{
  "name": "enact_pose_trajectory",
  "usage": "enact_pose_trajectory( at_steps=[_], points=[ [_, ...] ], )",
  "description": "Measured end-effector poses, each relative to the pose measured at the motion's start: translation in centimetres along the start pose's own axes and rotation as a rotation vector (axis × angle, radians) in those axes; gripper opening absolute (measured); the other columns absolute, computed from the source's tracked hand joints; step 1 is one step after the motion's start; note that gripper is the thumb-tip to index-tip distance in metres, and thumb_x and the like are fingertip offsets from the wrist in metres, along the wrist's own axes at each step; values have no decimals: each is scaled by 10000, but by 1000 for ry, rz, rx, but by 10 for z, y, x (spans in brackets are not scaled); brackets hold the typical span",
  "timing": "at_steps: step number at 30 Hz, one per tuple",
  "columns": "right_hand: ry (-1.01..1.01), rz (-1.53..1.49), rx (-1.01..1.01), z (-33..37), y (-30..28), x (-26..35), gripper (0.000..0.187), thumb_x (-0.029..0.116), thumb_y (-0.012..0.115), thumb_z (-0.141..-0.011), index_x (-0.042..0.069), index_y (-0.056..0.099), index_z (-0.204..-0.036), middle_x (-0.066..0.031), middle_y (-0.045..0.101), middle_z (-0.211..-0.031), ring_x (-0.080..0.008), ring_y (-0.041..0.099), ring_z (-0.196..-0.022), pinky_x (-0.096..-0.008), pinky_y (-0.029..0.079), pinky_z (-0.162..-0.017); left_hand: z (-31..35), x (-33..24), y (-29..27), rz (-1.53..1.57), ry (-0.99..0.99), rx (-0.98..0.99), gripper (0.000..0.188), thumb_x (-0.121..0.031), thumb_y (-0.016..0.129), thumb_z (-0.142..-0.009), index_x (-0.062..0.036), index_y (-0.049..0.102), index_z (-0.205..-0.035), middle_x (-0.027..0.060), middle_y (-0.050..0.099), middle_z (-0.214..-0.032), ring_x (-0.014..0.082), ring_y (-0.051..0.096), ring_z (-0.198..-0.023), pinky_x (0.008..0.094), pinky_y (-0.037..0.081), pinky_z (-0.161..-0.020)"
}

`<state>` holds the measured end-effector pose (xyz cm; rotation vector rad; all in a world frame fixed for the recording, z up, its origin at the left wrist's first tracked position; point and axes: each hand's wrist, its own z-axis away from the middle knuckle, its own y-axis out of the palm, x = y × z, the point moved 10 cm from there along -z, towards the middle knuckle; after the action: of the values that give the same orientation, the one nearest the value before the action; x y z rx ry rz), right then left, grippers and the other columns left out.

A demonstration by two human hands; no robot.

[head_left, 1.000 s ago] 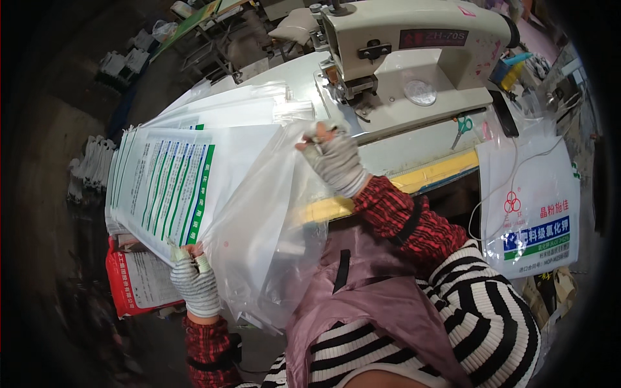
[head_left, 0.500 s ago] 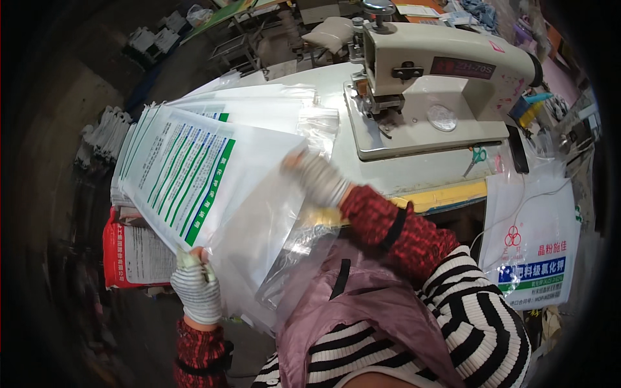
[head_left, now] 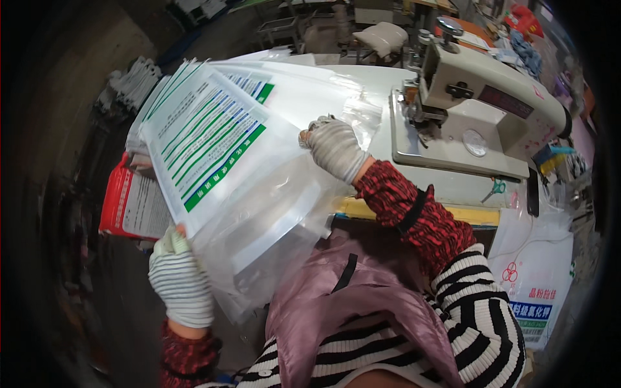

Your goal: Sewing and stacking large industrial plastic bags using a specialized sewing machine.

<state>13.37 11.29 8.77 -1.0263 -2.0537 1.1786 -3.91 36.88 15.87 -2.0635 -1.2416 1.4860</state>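
Note:
A white printed bag (head_left: 213,139) with green stripes lies on top of a fanned stack of similar bags. From its near edge a clear plastic liner (head_left: 272,220) hangs out, wrinkled and bulging toward my lap. My left hand (head_left: 181,281), in a striped knit glove with bare fingertips, is closed on the bag's near left corner. My right hand (head_left: 336,145), gloved likewise, has its fingers curled at the bag's right corner, the liner falling just below it. Whether the right fingers pinch bag, liner or both, I cannot tell.
A cream sewing machine (head_left: 479,97) stands on the white table (head_left: 372,84) to the right. Green-handled scissors (head_left: 495,187) and a black phone (head_left: 532,193) lie near it. Another printed bag (head_left: 527,271) hangs at the right. A red-and-white package (head_left: 132,200) sits below the stack.
The view has shifted, putting the machine farther right. My right hand has moved up to the bag's right corner. The liner now bulges wider, and my left hand still grips the near left corner.

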Motion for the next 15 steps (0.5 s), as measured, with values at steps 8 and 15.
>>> enact_pose_trajectory(
  at_steps=[8, 15],
  points=[
    [-209, -122, -4, 73, -9, 68, 119, 48, 572, -691, 84, 611, -797, -106, 565, -745, -296, 580, -765, -399, 481, -680, 43, 34, 155, -645, 413, 516, 204, -142, 594, -776, -20, 635, -935, 120, 620, -684, 325, 612, -666, 426, 516, -672],
    [-138, -85, 216, 111, 24, 63, 208, 23, 540, -670, 73, 571, -869, -110, 556, -740, -301, 585, -714, -414, 466, -642, 46, 108, 62, -519, 510, 334, 255, -168, 601, -780, -17, 625, -984, 123, 645, -775, 303, 629, -728, 402, 522, -707]
  ],
)
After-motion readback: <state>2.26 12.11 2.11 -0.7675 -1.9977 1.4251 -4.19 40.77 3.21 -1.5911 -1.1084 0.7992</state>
